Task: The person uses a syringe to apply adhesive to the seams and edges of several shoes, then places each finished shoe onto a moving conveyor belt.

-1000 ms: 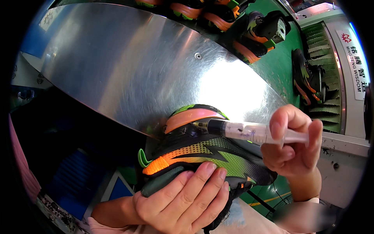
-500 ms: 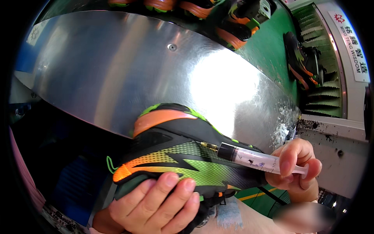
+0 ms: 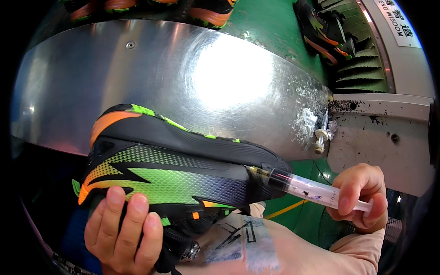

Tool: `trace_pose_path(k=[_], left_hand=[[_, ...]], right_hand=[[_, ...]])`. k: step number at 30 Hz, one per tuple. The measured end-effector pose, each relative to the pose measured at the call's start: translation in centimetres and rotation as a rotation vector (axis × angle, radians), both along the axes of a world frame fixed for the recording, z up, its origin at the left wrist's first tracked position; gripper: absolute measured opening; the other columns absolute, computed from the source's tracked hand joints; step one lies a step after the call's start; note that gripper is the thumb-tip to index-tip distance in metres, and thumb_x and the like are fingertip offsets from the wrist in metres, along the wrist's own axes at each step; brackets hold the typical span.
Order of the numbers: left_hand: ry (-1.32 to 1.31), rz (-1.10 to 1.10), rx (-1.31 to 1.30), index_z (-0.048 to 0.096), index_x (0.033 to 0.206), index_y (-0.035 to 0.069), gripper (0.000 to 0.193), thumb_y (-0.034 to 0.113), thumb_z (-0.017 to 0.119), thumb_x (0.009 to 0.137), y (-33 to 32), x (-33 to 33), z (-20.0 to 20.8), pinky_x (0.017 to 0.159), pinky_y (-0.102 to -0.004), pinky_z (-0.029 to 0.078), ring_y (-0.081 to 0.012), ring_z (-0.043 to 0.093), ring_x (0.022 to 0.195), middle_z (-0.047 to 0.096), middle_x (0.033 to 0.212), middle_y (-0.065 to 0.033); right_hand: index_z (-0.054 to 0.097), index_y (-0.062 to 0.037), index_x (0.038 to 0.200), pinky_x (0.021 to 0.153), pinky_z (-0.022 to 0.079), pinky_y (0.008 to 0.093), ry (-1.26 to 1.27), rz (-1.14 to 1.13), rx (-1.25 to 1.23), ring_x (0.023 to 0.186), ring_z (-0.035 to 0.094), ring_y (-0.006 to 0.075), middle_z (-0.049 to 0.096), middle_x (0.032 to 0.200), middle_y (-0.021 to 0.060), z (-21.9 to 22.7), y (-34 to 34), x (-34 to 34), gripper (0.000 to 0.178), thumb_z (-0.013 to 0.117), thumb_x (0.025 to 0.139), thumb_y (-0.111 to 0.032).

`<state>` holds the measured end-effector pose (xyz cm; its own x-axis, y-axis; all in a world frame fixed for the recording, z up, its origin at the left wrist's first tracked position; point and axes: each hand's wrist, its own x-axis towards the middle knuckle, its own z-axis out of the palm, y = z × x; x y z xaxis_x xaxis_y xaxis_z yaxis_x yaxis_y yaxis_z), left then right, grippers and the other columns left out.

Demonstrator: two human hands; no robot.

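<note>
Several shoes (image 3: 213,16) lie beyond the white-spattered metal tabletop (image 3: 151,78); left fingers (image 3: 136,208) clasp a sneaker (image 3: 169,181), right fingers (image 3: 350,192) pinch a syringe (image 3: 316,190).

We wore a loose top (image 3: 298,250) of pale peach cloth. Its front bore a faded blue-grey print (image 3: 243,245), patchy and ragged-edged, crossed by thin black angular lines. On our right side, a plain, softly creased sleeve (image 3: 364,250) matched it. Our left hand (image 3: 121,233) and right hand (image 3: 362,197) were bare.
</note>
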<state>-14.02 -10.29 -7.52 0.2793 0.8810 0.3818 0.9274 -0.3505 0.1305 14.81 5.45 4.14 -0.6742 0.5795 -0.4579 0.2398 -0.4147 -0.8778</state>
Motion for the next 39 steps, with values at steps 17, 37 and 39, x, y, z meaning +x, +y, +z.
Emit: trace_pose_path(k=[17, 37, 39], left_hand=[[0.083, 0.057, -0.137, 0.055, 0.113, -0.005, 0.032, 0.02, 0.05, 0.093, 3.5, 1.0, 3.3, 0.08, -0.0454, 0.054, -0.0424, 0.063, 0.105, 0.065, 0.11, -0.0237], [0.417, -0.065, -0.509, 0.062, 0.109, 0.0, 0.085, 0.042, 0.092, 0.04, 16.6, 0.8, 7.5, 0.087, -0.0333, 0.043, -0.0273, 0.06, 0.095, 0.064, 0.106, -0.0086], [0.449, 0.051, -0.559, 0.059, 0.107, 0.0, 0.086, 0.043, 0.092, 0.04, 15.1, 1.8, 9.0, 0.086, -0.0337, 0.042, -0.0256, 0.058, 0.095, 0.061, 0.106, -0.0082]], right_hand=[[0.058, 0.009, 0.102, 0.049, 0.034, 0.0196, 0.147, -0.155, -0.009, 0.055, 0.045, 0.0048, 0.062, 0.08, 0.01, -3.1, -0.6, 7.0, 0.066, 0.053, 0.09, -0.055], [0.044, 0.0063, 0.122, 0.058, 0.031, 0.0186, 0.343, -0.508, -0.296, 0.067, 0.041, 0.0046, 0.051, 0.081, 0.005, -11.6, -1.1, 9.8, 0.079, 0.05, 0.084, -0.063], [0.044, 0.0082, 0.122, 0.057, 0.031, 0.0186, 0.348, -0.475, -0.264, 0.066, 0.041, 0.0041, 0.053, 0.08, 0.0057, -11.9, -1.0, 10.0, 0.079, 0.05, 0.085, -0.062]])
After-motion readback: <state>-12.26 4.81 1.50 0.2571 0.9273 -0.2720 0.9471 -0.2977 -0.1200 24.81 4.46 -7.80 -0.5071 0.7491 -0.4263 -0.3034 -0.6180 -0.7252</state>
